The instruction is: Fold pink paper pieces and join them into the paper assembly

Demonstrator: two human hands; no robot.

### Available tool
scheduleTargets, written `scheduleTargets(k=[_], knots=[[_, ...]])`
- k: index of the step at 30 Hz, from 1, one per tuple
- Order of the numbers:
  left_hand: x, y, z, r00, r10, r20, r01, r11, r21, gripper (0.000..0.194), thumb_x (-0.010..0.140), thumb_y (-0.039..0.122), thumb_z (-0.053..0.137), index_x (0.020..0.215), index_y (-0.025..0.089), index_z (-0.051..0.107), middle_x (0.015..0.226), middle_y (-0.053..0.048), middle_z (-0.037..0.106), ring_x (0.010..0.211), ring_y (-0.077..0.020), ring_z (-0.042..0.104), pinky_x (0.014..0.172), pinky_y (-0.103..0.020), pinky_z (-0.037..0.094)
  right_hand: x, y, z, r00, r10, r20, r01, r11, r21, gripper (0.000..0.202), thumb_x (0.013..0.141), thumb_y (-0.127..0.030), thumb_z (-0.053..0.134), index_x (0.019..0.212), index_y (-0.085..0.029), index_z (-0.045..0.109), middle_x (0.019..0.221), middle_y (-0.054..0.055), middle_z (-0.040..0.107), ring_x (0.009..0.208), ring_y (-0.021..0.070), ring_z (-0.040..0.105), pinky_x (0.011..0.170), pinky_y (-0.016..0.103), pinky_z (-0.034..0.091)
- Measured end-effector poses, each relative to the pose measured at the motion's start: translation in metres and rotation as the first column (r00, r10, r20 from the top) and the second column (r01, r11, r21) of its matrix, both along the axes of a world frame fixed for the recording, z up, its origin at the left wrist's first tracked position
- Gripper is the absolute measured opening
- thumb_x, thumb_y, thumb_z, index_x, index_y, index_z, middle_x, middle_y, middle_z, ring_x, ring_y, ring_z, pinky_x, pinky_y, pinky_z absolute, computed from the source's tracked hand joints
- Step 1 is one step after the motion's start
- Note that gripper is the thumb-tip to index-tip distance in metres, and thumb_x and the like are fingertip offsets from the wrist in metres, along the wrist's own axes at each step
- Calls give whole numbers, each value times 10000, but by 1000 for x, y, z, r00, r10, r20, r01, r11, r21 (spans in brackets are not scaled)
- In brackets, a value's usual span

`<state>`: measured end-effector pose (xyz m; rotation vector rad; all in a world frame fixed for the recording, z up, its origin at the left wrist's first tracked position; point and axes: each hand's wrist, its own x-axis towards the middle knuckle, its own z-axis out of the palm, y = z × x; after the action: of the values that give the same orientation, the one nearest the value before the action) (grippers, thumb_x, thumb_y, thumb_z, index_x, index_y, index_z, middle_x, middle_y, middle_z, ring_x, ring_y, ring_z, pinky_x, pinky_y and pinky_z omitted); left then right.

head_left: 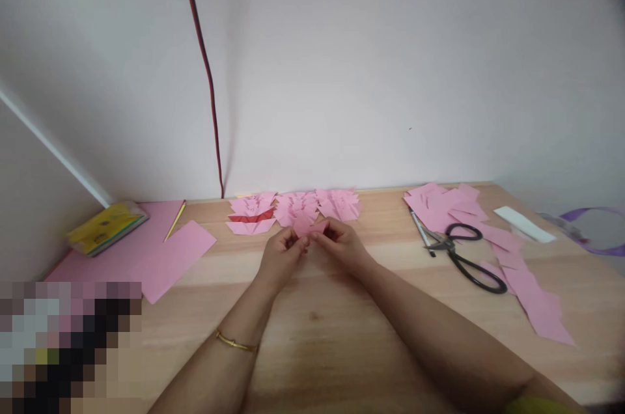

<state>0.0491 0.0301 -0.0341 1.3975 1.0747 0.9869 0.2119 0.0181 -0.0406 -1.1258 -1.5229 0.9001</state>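
Observation:
Between my two hands is a small folded piece of pink paper (308, 225), held up over the middle of the table. My left hand (284, 251) pinches its left side with thumb and fingers. On the other side my right hand (342, 246) grips the paper the same way, both thumbs nearly meeting at its lower edge. Just behind the hands, rows of folded pink paper pieces (295, 204) lie close to the wall, partly hidden by my fingers. Among them, at the left, is one red folded piece (251, 215).
Black-handled scissors (446, 245) lie at the right by a pen (420, 232), loose pink paper pieces (442, 202) and a white strip (525, 224). At the left are large pink sheets (170, 264), a yellow pencil (175, 220) and a yellow packet (105, 228). A wall (342, 75) stands behind.

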Motion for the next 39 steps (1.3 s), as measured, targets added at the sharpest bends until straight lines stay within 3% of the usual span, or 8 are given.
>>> scheduleTargets(k=[4, 7, 12, 16, 22, 30, 34, 39], knots=[[1, 0, -1, 1000, -3, -1, 3, 1000, 18, 212, 756, 337, 599, 650, 167, 529, 594, 13, 563, 585, -113, 506, 589, -231, 378, 2, 0, 1, 999, -49, 24, 49, 999, 15, 259, 857, -406, 496, 736, -181, 538, 668, -5, 484, 637, 115, 448, 607, 251, 395], [0, 1, 1, 999, 2, 52, -2, 1000, -3, 204, 745, 326, 607, 642, 165, 534, 570, 22, 537, 563, -101, 490, 566, -218, 361, 7, 5, 0, 993, -70, -95, 72, 997, 16, 230, 843, -415, 521, 909, -195, 536, 764, 8, 509, 681, 116, 478, 632, 254, 425], [-1, 3, 2, 970, -14, 241, 49, 990, -136, 195, 713, 327, 632, 651, 164, 544, 532, 36, 501, 515, -81, 452, 546, -208, 363, 12, 9, -5, 995, 78, -55, -69, 986, 155, 585, 688, -338, 722, 1189, -263, 429, 1128, 74, 495, 893, 154, 529, 733, 290, 474], [-1, 2, 3, 956, -3, 294, 53, 986, -160, 240, 690, 322, 659, 596, 166, 503, 497, 57, 406, 513, -81, 450, 585, -225, 422, 10, 4, -1, 988, 64, 138, -102, 952, 288, 397, 752, -264, 660, 1122, -258, 519, 1115, 86, 506, 1055, 205, 493, 801, 333, 475], [-2, 2, 2, 963, -56, 265, 94, 987, -133, 236, 709, 352, 641, 622, 155, 543, 542, 39, 432, 527, -82, 448, 594, -235, 435, 11, 2, 5, 960, 68, 270, -154, 939, 309, 113, 815, -277, 596, 906, -248, 655, 937, 66, 571, 884, 180, 565, 777, 344, 488], [-3, 3, 3, 995, 5, 104, 1, 999, -50, 177, 719, 316, 626, 649, 156, 595, 537, 23, 518, 521, -94, 473, 536, -221, 369, 15, 5, 2, 962, 93, 256, -161, 953, 257, 100, 814, -304, 599, 832, -232, 666, 843, 60, 577, 779, 165, 565, 687, 317, 481], [-2, 0, 5, 998, 45, 38, -47, 998, 39, 188, 738, 306, 600, 614, 166, 579, 537, 26, 515, 531, -97, 454, 536, -219, 354, 15, 7, 0, 973, 93, 213, -149, 952, 268, 68, 791, -289, 629, 800, -226, 654, 917, 63, 543, 879, 173, 551, 763, 329, 470], [-1, -2, 7, 998, 56, -8, -55, 993, 107, 198, 768, 296, 561, 616, 171, 569, 558, 24, 515, 545, -101, 450, 551, -225, 352, 12, 5, 0, 980, 123, 155, -148, 976, 159, 106, 821, -311, 590, 807, -207, 602, 843, 45, 603, 801, 158, 573, 733, 311, 466]])
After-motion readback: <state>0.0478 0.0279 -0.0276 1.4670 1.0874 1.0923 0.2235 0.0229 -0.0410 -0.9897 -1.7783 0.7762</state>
